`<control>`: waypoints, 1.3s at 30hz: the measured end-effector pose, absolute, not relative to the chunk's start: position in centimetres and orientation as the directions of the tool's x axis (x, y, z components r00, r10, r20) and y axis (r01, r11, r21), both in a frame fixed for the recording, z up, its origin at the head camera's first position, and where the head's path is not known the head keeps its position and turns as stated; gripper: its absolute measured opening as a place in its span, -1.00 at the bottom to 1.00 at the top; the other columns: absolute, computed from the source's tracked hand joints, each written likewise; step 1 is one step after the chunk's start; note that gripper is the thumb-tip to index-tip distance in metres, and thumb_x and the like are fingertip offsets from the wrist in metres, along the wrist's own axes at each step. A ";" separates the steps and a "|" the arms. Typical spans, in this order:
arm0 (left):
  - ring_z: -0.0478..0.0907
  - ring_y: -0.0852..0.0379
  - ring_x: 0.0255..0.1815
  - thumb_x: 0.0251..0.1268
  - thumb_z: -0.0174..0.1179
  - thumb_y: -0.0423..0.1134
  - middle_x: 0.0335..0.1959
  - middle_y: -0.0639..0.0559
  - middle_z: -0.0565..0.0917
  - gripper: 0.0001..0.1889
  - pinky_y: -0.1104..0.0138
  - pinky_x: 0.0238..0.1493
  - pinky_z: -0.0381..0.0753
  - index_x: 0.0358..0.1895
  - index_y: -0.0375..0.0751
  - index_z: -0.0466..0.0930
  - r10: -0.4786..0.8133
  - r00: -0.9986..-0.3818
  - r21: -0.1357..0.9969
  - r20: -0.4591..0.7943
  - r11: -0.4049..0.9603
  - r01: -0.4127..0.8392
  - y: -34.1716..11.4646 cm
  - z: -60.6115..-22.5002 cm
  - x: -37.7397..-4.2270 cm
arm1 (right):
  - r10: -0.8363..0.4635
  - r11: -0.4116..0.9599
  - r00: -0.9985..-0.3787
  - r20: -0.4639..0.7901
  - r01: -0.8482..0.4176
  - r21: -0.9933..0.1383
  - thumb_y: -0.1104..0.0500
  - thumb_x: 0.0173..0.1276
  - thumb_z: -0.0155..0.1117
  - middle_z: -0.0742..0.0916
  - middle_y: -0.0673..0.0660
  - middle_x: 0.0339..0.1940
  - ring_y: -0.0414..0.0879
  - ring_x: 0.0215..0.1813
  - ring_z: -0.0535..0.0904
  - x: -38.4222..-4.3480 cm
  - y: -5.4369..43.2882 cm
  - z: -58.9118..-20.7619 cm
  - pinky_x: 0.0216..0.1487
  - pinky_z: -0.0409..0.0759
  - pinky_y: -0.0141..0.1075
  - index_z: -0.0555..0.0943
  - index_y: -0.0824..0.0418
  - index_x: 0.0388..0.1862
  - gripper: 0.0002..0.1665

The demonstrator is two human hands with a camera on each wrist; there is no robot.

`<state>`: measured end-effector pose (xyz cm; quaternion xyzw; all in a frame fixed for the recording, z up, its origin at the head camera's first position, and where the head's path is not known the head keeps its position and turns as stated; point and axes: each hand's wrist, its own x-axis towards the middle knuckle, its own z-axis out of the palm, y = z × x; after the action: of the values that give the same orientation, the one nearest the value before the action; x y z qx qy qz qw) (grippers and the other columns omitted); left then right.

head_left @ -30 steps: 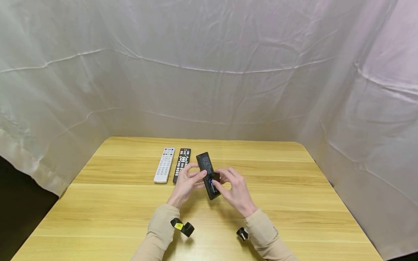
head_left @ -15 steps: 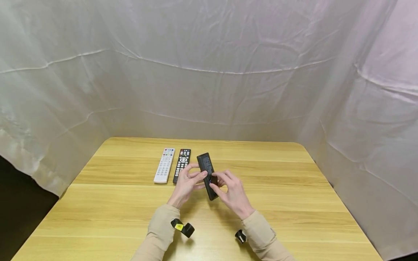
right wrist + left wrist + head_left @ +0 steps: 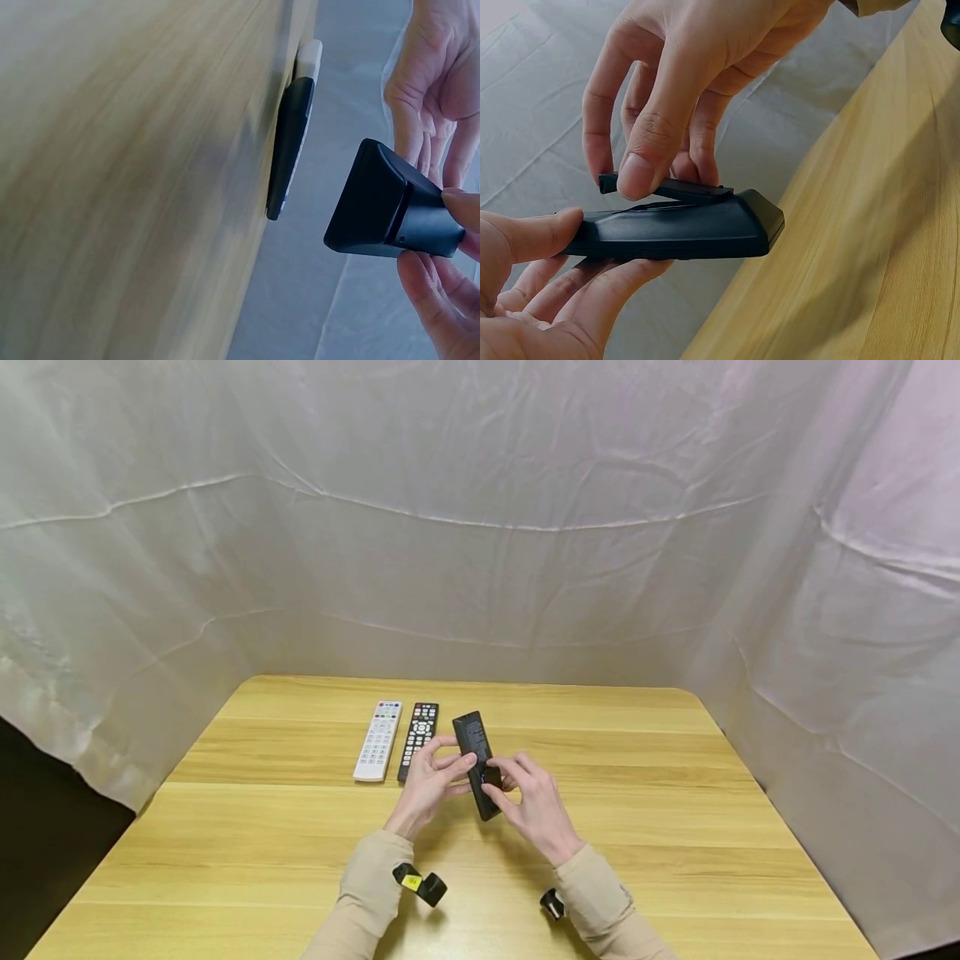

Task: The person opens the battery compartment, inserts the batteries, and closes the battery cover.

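My left hand (image 3: 429, 783) grips a black remote control (image 3: 471, 732) by its sides, its labelled back facing up, held above the table. Between the thumb and fingers of my right hand (image 3: 538, 806) is the black battery cover (image 3: 697, 189). In the left wrist view the cover sits tilted over the remote's back: one end touches or nearly touches the remote near its thick end, while the other is raised, leaving a narrow gap. A bit of blue shows beside the right thumb in the head view; most of the battery compartment is hidden by the cover and fingers.
A white remote (image 3: 377, 742) and a second black remote (image 3: 420, 731) with white buttons lie side by side on the wooden table (image 3: 637, 793), left of the held one. A grey-white curtain (image 3: 480, 568) surrounds the table's back and sides.
The right hand has brought the cover from the remote's right side onto its back, over the compartment where batteries showed earlier. The left hand and remote have barely moved.
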<state>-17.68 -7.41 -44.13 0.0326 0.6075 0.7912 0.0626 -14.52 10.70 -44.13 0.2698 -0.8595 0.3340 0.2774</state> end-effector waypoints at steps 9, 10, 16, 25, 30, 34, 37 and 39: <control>0.76 0.01 -0.14 0.35 0.23 -0.46 0.01 -0.46 0.71 -0.63 0.12 -0.09 0.85 0.18 -0.34 0.41 0.138 -0.990 0.960 -0.023 -0.272 -0.060 -7.4 -44.1 -17.7 | -0.286 0.641 -0.714 0.639 -0.638 -0.426 0.25 0.16 0.55 0.69 0.09 -0.31 -0.05 -0.42 0.68 -14.5 10.6 -44.3 -0.41 0.72 -0.30 0.70 0.25 -0.04 -0.63; 0.76 0.00 -0.13 0.35 0.23 -0.47 0.01 -0.47 0.71 -0.63 0.12 -0.08 0.85 0.18 -0.34 0.41 0.139 -0.990 0.960 -0.022 -0.274 -0.060 -7.4 -44.1 -17.7 | -0.287 0.642 -0.714 0.638 -0.638 -0.426 0.25 0.16 0.55 0.69 0.09 -0.31 -0.05 -0.42 0.68 -14.5 10.6 -44.3 -0.41 0.71 -0.30 0.70 0.24 -0.05 -0.63; 0.76 0.03 -0.15 0.36 0.23 -0.46 0.02 -0.47 0.70 -0.61 0.10 -0.07 0.84 0.19 -0.36 0.40 0.146 -0.989 0.961 -0.015 -0.270 -0.055 -7.5 -44.1 -17.7 | -0.297 0.640 -0.715 0.633 -0.641 -0.424 0.25 0.17 0.55 0.69 0.09 -0.31 -0.05 -0.42 0.68 -14.5 10.7 -44.1 -0.40 0.73 -0.31 0.69 0.25 -0.04 -0.63; 0.77 0.05 -0.16 0.35 0.24 -0.44 0.00 -0.45 0.72 -0.60 0.09 -0.07 0.84 0.20 -0.34 0.38 0.157 -0.988 0.963 -0.004 -0.266 -0.046 -7.4 -44.0 -17.6 | -0.306 0.627 -0.745 0.593 -0.626 -0.462 0.26 0.17 0.54 0.67 0.11 -0.32 -0.06 -0.43 0.65 -14.6 10.8 -44.0 -0.41 0.75 -0.20 0.69 0.28 -0.03 -0.62; 0.77 0.06 -0.17 0.36 0.24 -0.43 0.02 -0.43 0.72 -0.60 0.10 -0.08 0.84 0.21 -0.30 0.40 0.155 -0.988 0.964 -0.021 -0.259 -0.061 -7.4 -43.8 -17.5 | -0.324 0.614 -0.764 0.558 -0.619 -0.490 0.25 0.15 0.55 0.68 0.09 -0.28 -0.09 -0.41 0.64 -14.6 11.0 -43.9 -0.40 0.74 -0.25 0.69 0.30 0.01 -0.58; 0.77 0.07 -0.17 0.36 0.24 -0.43 0.04 -0.43 0.71 -0.59 0.11 -0.08 0.84 0.23 -0.29 0.39 0.156 -0.987 0.965 -0.030 -0.253 -0.069 -7.4 -43.7 -17.4 | -0.345 0.601 -0.770 0.537 -0.620 -0.504 0.25 0.12 0.57 0.68 0.08 -0.25 -0.12 -0.41 0.63 -14.8 11.3 -43.9 -0.39 0.73 -0.26 0.68 0.29 0.02 -0.54; 0.77 0.06 -0.17 0.36 0.23 -0.43 0.04 -0.43 0.71 -0.59 0.10 -0.08 0.84 0.23 -0.30 0.39 0.159 -0.987 0.964 -0.032 -0.254 -0.072 -7.4 -43.7 -17.4 | -0.355 0.593 -0.771 0.528 -0.622 -0.511 0.24 0.11 0.58 0.69 0.08 -0.24 -0.15 -0.41 0.62 -14.8 11.4 -43.8 -0.38 0.73 -0.28 0.68 0.28 0.02 -0.53; 0.77 0.06 -0.17 0.36 0.23 -0.43 0.03 -0.42 0.71 -0.59 0.10 -0.08 0.84 0.22 -0.30 0.39 0.163 -0.986 0.964 -0.032 -0.256 -0.074 -7.4 -43.7 -17.4 | -0.358 0.589 -0.772 0.525 -0.623 -0.515 0.24 0.11 0.58 0.69 0.08 -0.24 -0.18 -0.41 0.61 -14.8 11.5 -43.7 -0.38 0.74 -0.29 0.67 0.28 0.02 -0.53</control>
<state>-17.41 -7.43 -43.71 0.0369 0.6054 0.7915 0.0749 -14.84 11.45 -43.74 0.2814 -0.8715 0.3557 0.1866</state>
